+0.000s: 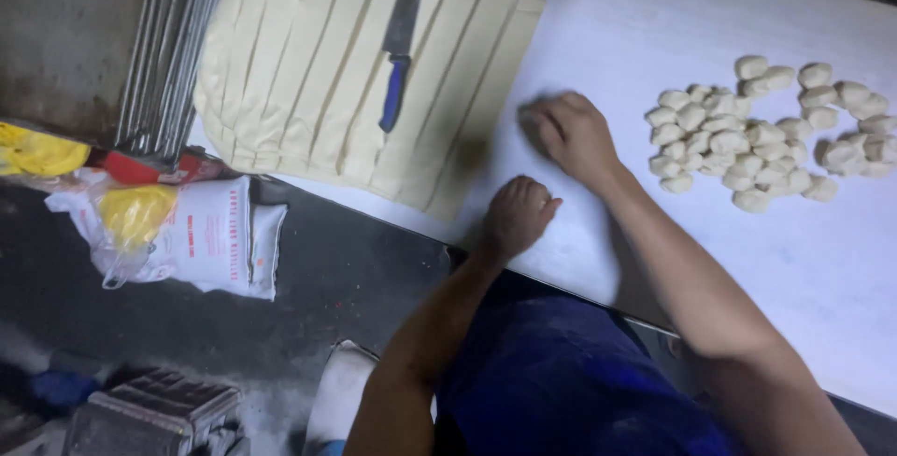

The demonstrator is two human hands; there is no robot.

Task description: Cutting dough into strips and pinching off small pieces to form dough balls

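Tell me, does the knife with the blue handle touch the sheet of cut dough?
Touching. The head view shows the knife lying flat on the sheet of cut dough, across its strips.

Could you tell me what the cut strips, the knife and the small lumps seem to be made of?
Strips: soft pale dough, matte, a flattened sheet slit lengthwise. Knife: dark blade, probably metal, with a blue handle, likely plastic. Lumps: apparently the same dough, cut into pieces, dull and floury-looking.

Both hands, left hand (517, 215) and right hand (572, 135), fingers curled, palms down.
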